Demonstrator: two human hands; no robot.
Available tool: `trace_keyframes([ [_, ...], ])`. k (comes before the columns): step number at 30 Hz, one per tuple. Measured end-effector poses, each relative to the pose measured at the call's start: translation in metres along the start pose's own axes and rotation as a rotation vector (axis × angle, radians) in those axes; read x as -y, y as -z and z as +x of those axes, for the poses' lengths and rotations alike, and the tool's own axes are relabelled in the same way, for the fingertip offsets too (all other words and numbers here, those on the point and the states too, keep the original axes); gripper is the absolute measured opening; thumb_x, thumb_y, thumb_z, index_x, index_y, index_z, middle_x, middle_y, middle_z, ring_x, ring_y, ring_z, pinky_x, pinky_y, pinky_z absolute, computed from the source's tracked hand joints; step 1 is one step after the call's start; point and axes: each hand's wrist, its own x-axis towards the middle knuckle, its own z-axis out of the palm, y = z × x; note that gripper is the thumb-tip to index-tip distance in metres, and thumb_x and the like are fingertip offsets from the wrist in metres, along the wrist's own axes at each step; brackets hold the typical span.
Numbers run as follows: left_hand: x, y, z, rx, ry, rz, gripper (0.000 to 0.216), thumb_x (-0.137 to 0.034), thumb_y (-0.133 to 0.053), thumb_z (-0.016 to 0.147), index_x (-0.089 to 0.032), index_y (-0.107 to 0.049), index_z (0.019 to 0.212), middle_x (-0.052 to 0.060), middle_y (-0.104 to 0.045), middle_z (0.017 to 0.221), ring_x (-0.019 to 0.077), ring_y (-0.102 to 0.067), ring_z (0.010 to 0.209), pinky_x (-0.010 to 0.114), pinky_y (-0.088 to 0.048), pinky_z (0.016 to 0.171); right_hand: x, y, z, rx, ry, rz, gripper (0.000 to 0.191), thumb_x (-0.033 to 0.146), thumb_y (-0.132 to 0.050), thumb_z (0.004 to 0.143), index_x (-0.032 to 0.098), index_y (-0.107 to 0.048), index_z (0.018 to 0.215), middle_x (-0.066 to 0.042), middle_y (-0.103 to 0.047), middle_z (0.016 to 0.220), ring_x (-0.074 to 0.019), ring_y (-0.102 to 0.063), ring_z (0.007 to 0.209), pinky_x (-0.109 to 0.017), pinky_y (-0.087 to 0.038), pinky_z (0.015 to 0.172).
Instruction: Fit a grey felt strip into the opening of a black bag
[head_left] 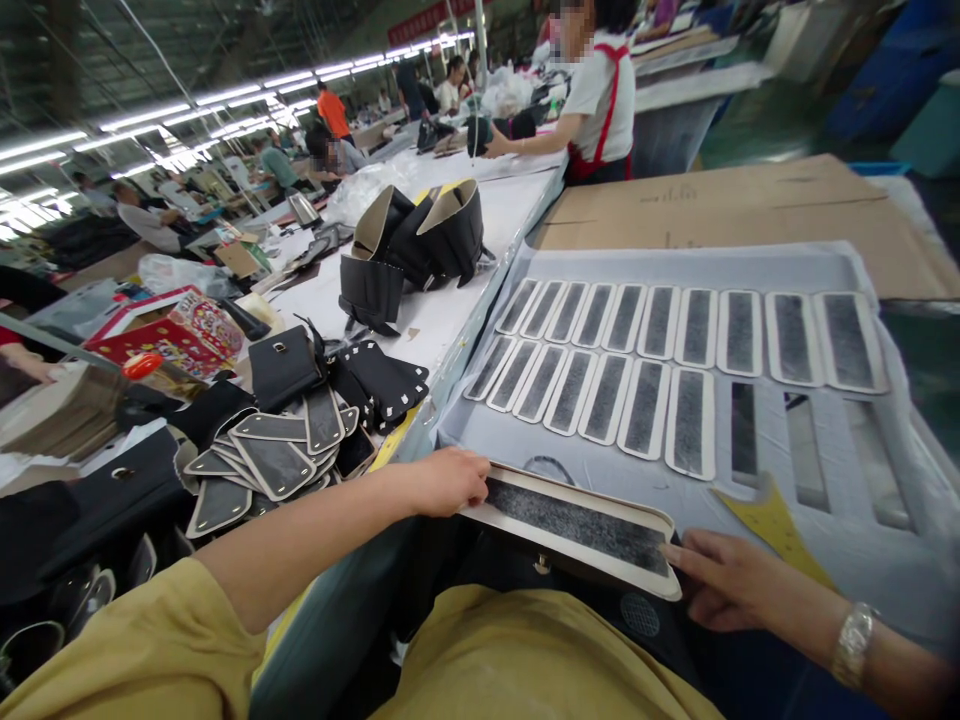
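A long rounded panel (574, 520) with a cream border and a dark, rough-looking centre lies tilted in front of my body. My left hand (450, 482) is closed on its left end. At its right end, my right hand (724, 575) pinches the corner between thumb and fingers. Just under the panel shows black material with a small gold clasp (541, 563), partly hidden; I cannot tell whether the two are joined. Beyond my hands, similar smaller panels (690, 420) lie in two rows on a grey-blue covered surface (637, 475).
At left, loose dark panels with studs (274, 465) pile up beside a black bag (283, 365). Open black bag bodies (450, 235) stand on the white table (502, 205). Cardboard (720, 205) lies behind the rows, and a yellow piece (776, 520) near my right hand. A co-worker (600, 100) stands further back.
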Motion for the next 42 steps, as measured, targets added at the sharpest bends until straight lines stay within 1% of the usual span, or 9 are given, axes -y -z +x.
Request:
trace_keyframes([
  [8, 0.001, -0.007, -0.016, -0.118, -0.02, -0.093, 0.04, -0.005, -0.047, 0.078, -0.02, -0.056, 0.114, 0.006, -0.059, 0.1, 0.0181, -0.055, 0.091, 0.027, -0.042, 0.079, 0.009, -0.001, -0.006, -0.012, -0.014, -0.01, 0.048, 0.057, -0.068, 0.063, 0.018, -0.04, 0.064, -0.002, -0.06, 0.066, -0.0117, -0.059, 0.056, -0.02, -0.049, 0.053],
  [17, -0.008, -0.02, -0.039, -0.237, 0.029, -0.036, 0.019, -0.012, -0.052, 0.076, -0.02, -0.065, 0.087, 0.006, -0.054, 0.114, 0.0237, -0.044, 0.107, 0.036, -0.038, 0.087, 0.001, 0.001, 0.0, 0.006, 0.0, 0.008, 0.05, 0.063, -0.065, 0.063, 0.019, -0.041, 0.068, -0.002, -0.06, 0.069, -0.0122, -0.059, 0.059, -0.02, -0.049, 0.055],
  [20, -0.001, -0.022, -0.045, -0.454, 0.15, -0.295, 0.031, -0.008, -0.042, 0.081, -0.021, -0.062, 0.1, 0.005, -0.054, 0.115, 0.0189, -0.044, 0.111, 0.035, -0.035, 0.097, 0.0, 0.0, 0.001, 0.001, -0.009, 0.022, 0.049, 0.062, -0.065, 0.062, 0.019, -0.042, 0.067, -0.002, -0.059, 0.067, -0.0117, -0.057, 0.057, -0.021, -0.049, 0.056],
  [23, 0.009, -0.036, -0.045, -0.689, 0.441, -0.734, 0.036, -0.013, -0.04, 0.084, -0.02, -0.054, 0.116, 0.007, -0.056, 0.114, 0.0167, -0.05, 0.107, 0.034, -0.041, 0.093, -0.002, 0.001, 0.003, 0.002, -0.023, 0.039, 0.049, 0.063, -0.066, 0.061, 0.019, -0.043, 0.067, -0.001, -0.058, 0.067, -0.0103, -0.055, 0.055, -0.02, -0.048, 0.054],
  [26, 0.012, -0.063, -0.037, -0.697, 0.673, -1.288, 0.035, -0.024, -0.045, 0.084, -0.016, -0.054, 0.117, 0.01, -0.059, 0.113, 0.0186, -0.056, 0.102, 0.032, -0.048, 0.082, -0.006, 0.002, 0.009, 0.035, -0.022, 0.073, 0.05, 0.063, -0.066, 0.06, 0.019, -0.044, 0.067, -0.001, -0.057, 0.066, -0.0102, -0.054, 0.055, -0.019, -0.048, 0.054],
  [31, -0.007, -0.093, -0.02, -0.682, 0.632, -1.803, 0.042, -0.047, -0.057, 0.078, -0.013, -0.063, 0.1, 0.009, -0.065, 0.096, 0.0178, -0.06, 0.087, 0.028, -0.049, 0.075, -0.014, 0.005, 0.015, 0.042, -0.027, 0.118, 0.054, 0.066, -0.068, 0.055, 0.019, -0.045, 0.066, -0.001, -0.056, 0.063, -0.0108, -0.054, 0.052, -0.02, -0.048, 0.051],
  [35, -0.023, -0.077, -0.016, -0.71, 0.759, -1.462, 0.046, -0.057, -0.048, 0.078, -0.013, -0.062, 0.072, 0.001, -0.06, 0.069, 0.0156, -0.057, 0.073, 0.024, -0.045, 0.066, -0.019, 0.008, 0.019, 0.064, -0.028, 0.098, 0.053, 0.068, -0.065, 0.058, 0.019, -0.047, 0.068, -0.002, -0.058, 0.066, -0.0112, -0.056, 0.055, -0.019, -0.047, 0.051],
  [39, -0.024, -0.054, -0.016, -0.502, 0.824, -0.711, 0.043, -0.043, -0.043, 0.083, -0.015, -0.053, 0.053, -0.002, -0.045, 0.05, 0.0121, -0.046, 0.056, 0.024, -0.031, 0.056, -0.021, 0.008, 0.021, 0.083, -0.019, 0.107, 0.052, 0.067, -0.063, 0.061, 0.018, -0.047, 0.07, -0.002, -0.058, 0.067, -0.0086, -0.053, 0.053, -0.017, -0.044, 0.05],
  [42, -0.021, -0.05, -0.011, -0.412, 0.847, -0.514, 0.039, -0.031, -0.039, 0.084, -0.015, -0.052, 0.051, 0.0, -0.046, 0.05, 0.0126, -0.043, 0.054, 0.026, -0.027, 0.056, -0.02, 0.007, 0.02, 0.098, -0.013, 0.127, 0.051, 0.065, -0.064, 0.062, 0.018, -0.047, 0.07, -0.001, -0.057, 0.066, -0.0067, -0.05, 0.051, -0.017, -0.042, 0.05],
])
